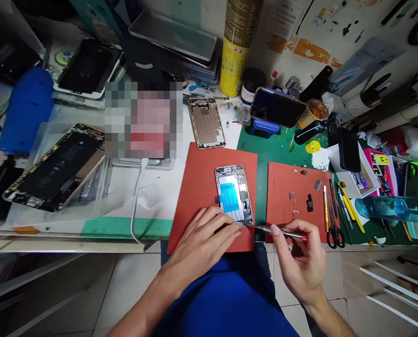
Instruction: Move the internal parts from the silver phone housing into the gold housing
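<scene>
Lying on a red mat (184,187) in front of the person, an opened phone (244,189) shows its inside, tilted slightly so that its upper end leans left. It has a pale, silvery body with a thin metal rim; a bright blue sheet (229,199) covers much of the left and middle, over faint ribbed stripes. Dark and silver parts line the top and right side, with a blackish cluster near the lower right.

The left hand (207,234) lies palm down, its fingers close together over the phone's lower left part and bottom edge; whether it grips the phone, I cannot tell. The right hand (302,262) is closed on a slim screwdriver (282,231) with a red end, its thumb and fingers pinching the handle. The thin tip points left, at or just beside the phone's lower right corner; contact is too small to tell.

Just above the mat, a gold phone shell (207,122) lies on the worktop (163,194). To the right, a second red mat (282,187) carries small loose parts (310,203), with scissors (333,234) at its right edge. Farther back, a dark-screened phone (278,107) leans on a blue stand (265,126), near a yellow can (234,65). At far left lies a larger opened phone (59,164).
</scene>
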`<state>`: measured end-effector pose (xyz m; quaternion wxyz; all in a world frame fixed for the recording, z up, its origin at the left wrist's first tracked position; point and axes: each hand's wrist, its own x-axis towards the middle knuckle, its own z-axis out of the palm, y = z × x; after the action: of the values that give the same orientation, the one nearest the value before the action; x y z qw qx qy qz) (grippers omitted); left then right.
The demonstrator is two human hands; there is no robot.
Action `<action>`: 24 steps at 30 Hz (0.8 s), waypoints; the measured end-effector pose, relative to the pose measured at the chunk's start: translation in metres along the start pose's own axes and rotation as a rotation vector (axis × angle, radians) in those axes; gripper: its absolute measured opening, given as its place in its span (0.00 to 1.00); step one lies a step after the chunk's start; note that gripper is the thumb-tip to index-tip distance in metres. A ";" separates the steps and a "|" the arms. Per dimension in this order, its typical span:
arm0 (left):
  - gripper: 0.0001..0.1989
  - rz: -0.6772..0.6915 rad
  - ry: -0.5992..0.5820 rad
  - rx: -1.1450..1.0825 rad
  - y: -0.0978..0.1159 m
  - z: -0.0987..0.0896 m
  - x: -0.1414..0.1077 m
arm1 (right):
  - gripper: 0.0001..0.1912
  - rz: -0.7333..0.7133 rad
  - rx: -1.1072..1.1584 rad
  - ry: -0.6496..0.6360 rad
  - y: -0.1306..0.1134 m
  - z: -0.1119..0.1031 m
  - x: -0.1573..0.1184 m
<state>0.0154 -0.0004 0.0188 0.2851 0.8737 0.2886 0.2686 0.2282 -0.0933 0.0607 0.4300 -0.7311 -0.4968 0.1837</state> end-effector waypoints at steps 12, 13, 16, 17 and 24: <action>0.06 -0.098 -0.029 -0.086 0.015 0.003 0.025 | 0.17 0.486 0.549 0.065 0.015 0.006 0.003; 0.06 -0.093 -0.038 -0.096 0.015 0.004 0.026 | 0.17 0.488 0.553 0.065 0.015 0.006 0.003; 0.08 -0.065 -0.048 -0.121 0.014 0.003 0.028 | 0.17 0.484 0.557 0.068 0.013 0.004 0.002; 0.09 -0.052 -0.042 -0.118 0.014 0.003 0.028 | 0.17 0.480 0.557 0.076 0.013 0.001 0.001; 0.09 -0.001 -0.008 -0.131 0.036 0.027 0.047 | 0.17 0.394 0.415 0.501 0.028 -0.048 -0.012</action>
<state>0.0778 -0.0032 0.0381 0.3431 0.8540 0.2696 0.2833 0.2723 -0.1295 0.0634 0.6336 -0.7322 -0.1785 0.1750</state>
